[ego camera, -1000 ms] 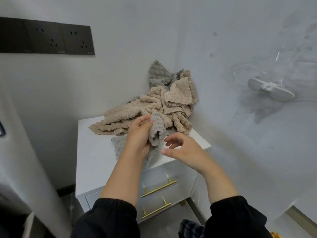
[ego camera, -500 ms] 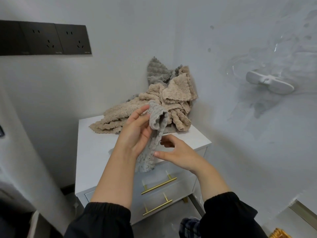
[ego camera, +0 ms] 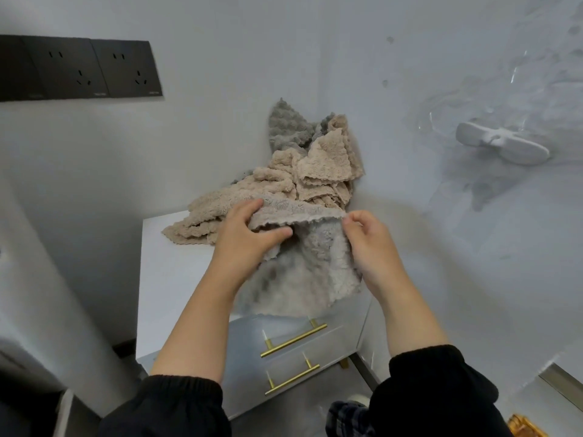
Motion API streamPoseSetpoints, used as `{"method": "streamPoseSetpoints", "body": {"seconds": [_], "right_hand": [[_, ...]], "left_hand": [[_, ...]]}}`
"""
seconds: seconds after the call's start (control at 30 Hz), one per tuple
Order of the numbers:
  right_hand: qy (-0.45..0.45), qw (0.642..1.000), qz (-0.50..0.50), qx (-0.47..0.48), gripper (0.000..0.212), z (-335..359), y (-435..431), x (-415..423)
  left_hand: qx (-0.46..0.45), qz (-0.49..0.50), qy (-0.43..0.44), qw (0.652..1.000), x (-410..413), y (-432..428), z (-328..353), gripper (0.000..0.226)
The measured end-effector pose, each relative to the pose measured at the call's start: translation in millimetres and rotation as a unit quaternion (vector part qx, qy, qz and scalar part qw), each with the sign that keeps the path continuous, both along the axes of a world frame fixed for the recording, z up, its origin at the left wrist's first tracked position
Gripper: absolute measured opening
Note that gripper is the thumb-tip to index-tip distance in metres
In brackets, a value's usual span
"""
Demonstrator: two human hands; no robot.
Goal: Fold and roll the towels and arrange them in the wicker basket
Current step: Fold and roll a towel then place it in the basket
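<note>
Both hands hold one grey towel (ego camera: pixel 303 275) up in front of a white cabinet (ego camera: pixel 170 272), stretched out by its top edge. The left hand (ego camera: pixel 249 236) grips the left end of that edge, thumb on the near side and fingers curled over the far side, w/ cloth bunched under the palm. The right hand (ego camera: pixel 370 244) pinches the right corner btwn thumb and forefinger; its other fingers are curled in loosely and hold nothing else. The scalloped edge runs about level btwn the two hands. The rest of the towel hangs down, and its lower edge reaches the cabinet's front edge, just above the upper drawer handle.

Behind it, at the back of the cabinet top and pushed into the corner of the walls, sits a pile of towels (ego camera: pixel 284 184) — mostly beige, w/ a darker grey one sticking up at the back. The held towel's top edge overlaps the pile in view; can't tell if they touch.

Basket (ego camera: pixel 525 427): only a sliver of wicker shows at bottom right, low down and well apart from the towel.

Misc — two gold drawer handles (ego camera: pixel 293 340) on the cabinet front, black sockets (ego camera: pixel 79 69) on the left wall, a white holder (ego camera: pixel 501 146) stuck on the right wall. Black sleeves (ego camera: pixel 176 408) on both arms.
</note>
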State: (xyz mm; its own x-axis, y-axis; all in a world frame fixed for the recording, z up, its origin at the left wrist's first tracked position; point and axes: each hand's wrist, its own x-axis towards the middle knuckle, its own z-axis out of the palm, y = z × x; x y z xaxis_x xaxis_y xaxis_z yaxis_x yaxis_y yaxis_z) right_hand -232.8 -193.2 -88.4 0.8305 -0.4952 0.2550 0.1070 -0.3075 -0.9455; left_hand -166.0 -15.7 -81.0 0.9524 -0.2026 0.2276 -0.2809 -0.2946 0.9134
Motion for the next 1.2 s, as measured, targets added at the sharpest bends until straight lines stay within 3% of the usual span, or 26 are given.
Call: {"method": "streamPoseSetpoints", "body": {"seconds": [0.07, 0.13, 0.17, 0.27, 0.3, 0.37, 0.4, 0.43, 0.47, 0.5, 0.53, 0.57, 0.6, 0.67, 0.8, 0.87, 0.97, 1.07, 1.13, 1.2], "right_hand": [[-0.008, 0.999, 0.004, -0.04, 0.015, 1, -1, -1], [-0.005, 0.998, 0.01, -0.056, 0.016, 5, -3, -2], [0.001, 0.998, 0.021, -0.056, 0.016, 6, -6, -3], [-0.006, 0.996, 0.094, 0.0, 0.013, 16, -10, -11], [-0.01, 0.991, 0.126, 0.037, 0.016, 19, -14, -12], [-0.005, 0.979, 0.187, 0.087, 0.044, 21, -21, -15], [0.008, 0.973, 0.213, 0.084, 0.057, 21, -24, -15], [0.021, 0.966, 0.245, 0.084, 0.063, 22, -26, -16], [0.04, 0.958, 0.269, 0.089, 0.063, 22, -27, -16], [0.06, 0.953, 0.279, 0.104, 0.057, 23, -27, -17], [0.089, 0.955, 0.266, 0.098, 0.048, 23, -25, -19], [0.128, 0.965, 0.226, 0.04, 0.041, 19, -25, -18], [0.178, 0.968, 0.156, -0.077, 0.037, 13, -28, -15], [0.243, 0.935, 0.055, -0.253, 0.029, 0, -31, -10], [0.216, 0.945, -0.021, -0.246, 0.007, -11, -38, -3], [0.18, 0.955, -0.075, -0.222, 0.008, -12, -42, -1], [0.144, 0.959, -0.144, -0.196, 0.014, -19, -48, 2], [0.193, 0.951, -0.146, -0.195, 0.017, -33, -54, 6], [0.215, 0.947, -0.144, -0.19, 0.012, -37, -55, 5], [0.205, 0.95, -0.165, -0.165, 0.026, -37, -57, 5]], "left_hand": [[0.114, 0.042, -0.122, 0.985, 2, -3, -6, 0.052], [0.112, 0.062, -0.137, 0.982, 3, -2, -9, 0.021], [0.081, 0.047, -0.102, 0.99, 2, 0, -9, 0.011], [-0.107, -0.065, 0.102, 0.987, 0, 11, 4, 0.031], [-0.168, -0.103, 0.169, 0.966, 0, 14, 8, 0.033], [-0.276, -0.182, 0.273, 0.903, 2, 23, 9, 0.009], [-0.314, -0.216, 0.308, 0.872, 3, 28, 7, 0.01], [-0.33, -0.245, 0.332, 0.849, 4, 32, 4, 0.026], [-0.33, -0.264, 0.344, 0.838, 6, 35, 1, 0.034], [-0.3, -0.266, 0.342, 0.85, 7, 37, 0, 0.031], [-0.239, -0.248, 0.319, 0.883, 8, 38, -1, 0.02], [-0.145, -0.213, 0.276, 0.926, 8, 40, -1, 0.009], [-0.036, -0.161, 0.223, 0.961, 10, 41, -1, 0.012], [0.093, -0.084, 0.148, 0.981, 15, 45, -5, 0.019], [0.054, -0.007, 0.128, 0.99, 19, 46, -11, 0.018], [0.049, 0.056, 0.067, 0.995, 22, 47, -13, 0.021], [0.166, 0.099, 0.003, 0.981, 26, 48, -21, 0.016], [0.249, 0.102, 0.016, 0.963, 25, 47, -29, 0.012], [0.217, 0.101, 0.041, 0.97, 25, 46, -31, 0.015], [0.113, 0.091, 0.098, 0.985, 26, 45, -30, 0.018]]}}
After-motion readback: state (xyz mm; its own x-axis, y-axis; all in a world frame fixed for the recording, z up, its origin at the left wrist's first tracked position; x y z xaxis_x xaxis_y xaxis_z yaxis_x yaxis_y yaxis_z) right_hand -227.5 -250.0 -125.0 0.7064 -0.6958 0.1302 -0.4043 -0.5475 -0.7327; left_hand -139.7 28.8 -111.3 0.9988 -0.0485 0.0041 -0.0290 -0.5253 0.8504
